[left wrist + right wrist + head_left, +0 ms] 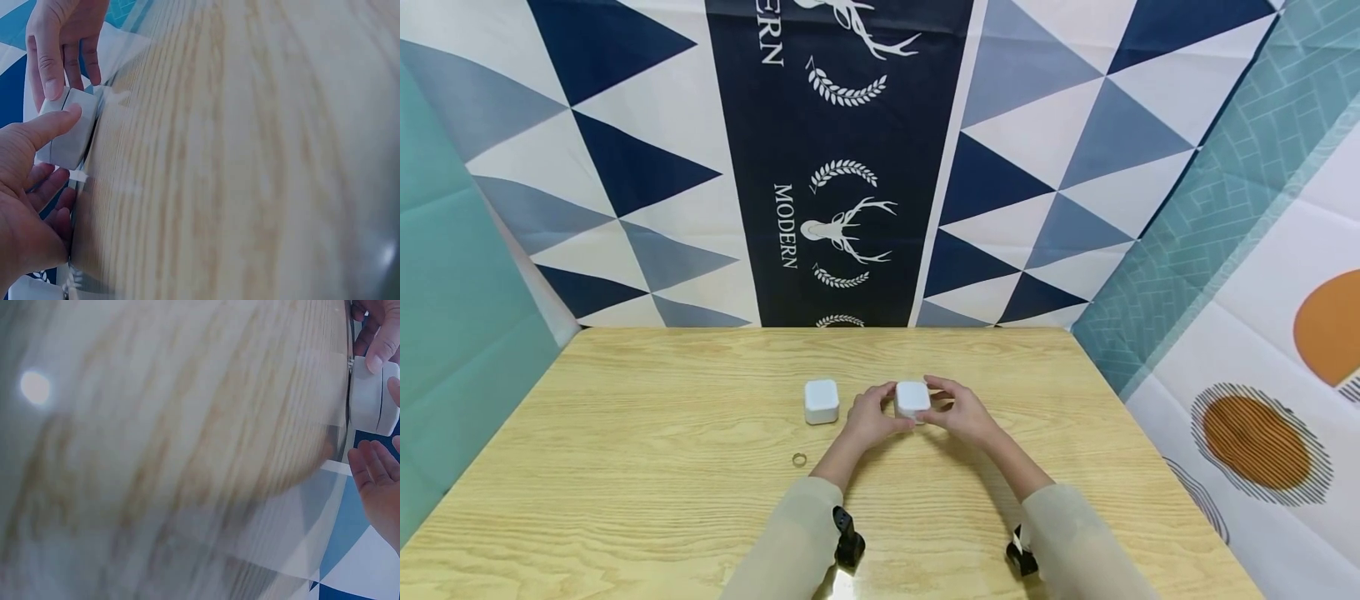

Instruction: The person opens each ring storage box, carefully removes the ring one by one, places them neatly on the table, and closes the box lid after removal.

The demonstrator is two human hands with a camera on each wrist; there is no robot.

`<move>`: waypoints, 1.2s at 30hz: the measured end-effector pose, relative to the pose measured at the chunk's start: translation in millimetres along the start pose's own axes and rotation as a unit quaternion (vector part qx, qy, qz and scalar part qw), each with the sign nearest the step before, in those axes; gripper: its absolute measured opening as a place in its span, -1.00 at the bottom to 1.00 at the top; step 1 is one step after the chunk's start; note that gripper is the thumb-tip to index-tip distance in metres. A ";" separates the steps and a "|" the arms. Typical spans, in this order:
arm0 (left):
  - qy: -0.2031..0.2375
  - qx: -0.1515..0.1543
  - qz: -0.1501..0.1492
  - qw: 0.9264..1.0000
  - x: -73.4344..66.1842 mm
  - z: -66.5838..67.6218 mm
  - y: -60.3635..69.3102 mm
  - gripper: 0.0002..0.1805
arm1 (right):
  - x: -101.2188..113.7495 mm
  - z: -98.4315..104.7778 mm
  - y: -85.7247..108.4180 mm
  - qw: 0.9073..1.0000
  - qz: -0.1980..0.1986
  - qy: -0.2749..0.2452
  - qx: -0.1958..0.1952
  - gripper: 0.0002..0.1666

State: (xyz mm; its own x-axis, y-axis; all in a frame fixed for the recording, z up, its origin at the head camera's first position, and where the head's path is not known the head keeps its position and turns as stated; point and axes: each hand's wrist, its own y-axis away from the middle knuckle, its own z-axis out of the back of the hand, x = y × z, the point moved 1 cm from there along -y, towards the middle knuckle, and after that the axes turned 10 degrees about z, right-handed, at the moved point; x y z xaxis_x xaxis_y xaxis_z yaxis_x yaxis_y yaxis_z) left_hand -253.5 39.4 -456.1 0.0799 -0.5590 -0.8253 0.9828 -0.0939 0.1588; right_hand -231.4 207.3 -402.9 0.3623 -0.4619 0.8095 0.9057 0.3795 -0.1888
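Both hands are at a small white box (912,397) with rounded corners, which stands on the wooden table. The left hand (871,418) holds its left side, its thumb on the near face. From the right, the right hand (964,414) grips the same box with thumb and fingers. A thin seam runs around the box (74,134) in the left wrist view, where the left thumb lies on the part below the seam. The right wrist view shows the box (367,397) between the two hands at the right edge.
A second white box (822,402) stands left of the hands. Nearer the front lies a small gold-coloured ring (800,459). The wooden table (647,467) reaches back to a patterned cloth (842,167), with more cloth hanging at both sides.
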 end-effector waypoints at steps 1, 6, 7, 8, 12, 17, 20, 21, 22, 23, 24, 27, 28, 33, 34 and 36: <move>-0.004 -0.001 0.002 1.000 0.1 -0.1 0.3 -0.15 | -0.7 -0.2 -0.5 1.000 0.000 0.001 0.001 -0.25; -0.010 0.000 0.006 1.000 -1.3 0.3 2.1 -0.16 | -4.0 -2.2 -2.6 1.000 0.003 -0.001 0.006 -0.23; -0.012 0.000 0.005 1.000 -1.7 0.4 2.1 -0.16 | -4.2 -2.5 -3.0 1.000 0.004 0.000 0.007 -0.22; -0.012 -0.001 0.005 1.000 -2.1 0.5 1.8 -0.16 | -4.3 -2.7 -3.2 1.000 0.005 0.001 0.008 -0.22; -0.016 -0.006 0.003 1.000 -3.5 0.4 1.6 -0.16 | -12.7 -4.3 -6.4 1.000 0.006 0.000 0.010 -0.19; -0.026 -0.012 0.004 1.000 -3.4 -1.3 0.5 -0.15 | -38.4 -6.6 -12.9 1.000 0.002 0.004 0.007 -0.15; -0.030 -0.016 0.006 0.999 -2.9 -2.6 -0.8 -0.14 | -42.1 -6.6 -14.1 1.000 -0.001 0.007 0.006 -0.15; -0.031 -0.017 0.006 0.999 -2.6 -3.0 -1.1 -0.14 | -42.7 -6.5 -14.3 1.000 0.000 0.009 0.007 -0.15; -0.031 -0.018 0.006 0.999 -2.5 -3.2 -1.3 -0.14 | -43.0 -6.3 -14.6 1.000 0.000 0.008 0.007 -0.16; -0.031 -0.019 0.007 0.999 -2.4 -3.4 -1.4 -0.14 | -43.4 -6.3 -14.8 1.000 0.000 0.009 0.009 -0.16; -0.030 -0.020 0.008 0.999 -2.4 -3.6 -1.6 -0.14 | -43.8 -6.4 -15.1 1.000 -0.002 0.008 0.010 -0.16; -0.031 -0.021 0.009 0.999 -2.4 -4.2 -1.2 -0.14 | -45.7 -6.4 -15.7 1.000 -0.005 0.010 0.015 -0.16; -0.031 -0.022 0.010 0.999 -2.5 -4.3 -1.1 -0.14 | -45.9 -6.5 -16.0 1.000 -0.005 0.008 0.016 -0.16; -0.038 -0.028 0.013 0.999 -3.2 -4.7 -1.0 -0.15 | -46.4 -6.4 -17.5 1.000 0.000 0.010 0.016 -0.16; -0.040 -0.029 0.012 0.999 -3.4 -4.6 -1.0 -0.15 | -45.8 -6.3 -17.7 1.000 0.000 0.011 0.015 -0.17; -0.044 -0.029 0.013 0.999 -3.9 -4.4 -1.2 -0.15 | -44.8 -6.3 -18.2 1.000 0.000 0.014 0.017 -0.16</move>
State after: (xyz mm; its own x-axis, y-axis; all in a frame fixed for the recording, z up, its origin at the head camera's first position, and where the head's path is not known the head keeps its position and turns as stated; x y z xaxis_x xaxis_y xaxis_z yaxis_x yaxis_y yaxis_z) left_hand -254.3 45.3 -455.5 0.0925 -0.6303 -0.7708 0.9890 -0.0319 0.1448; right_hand -262.7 216.0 -439.3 0.3693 -0.4838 0.7935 0.8978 0.4063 -0.1701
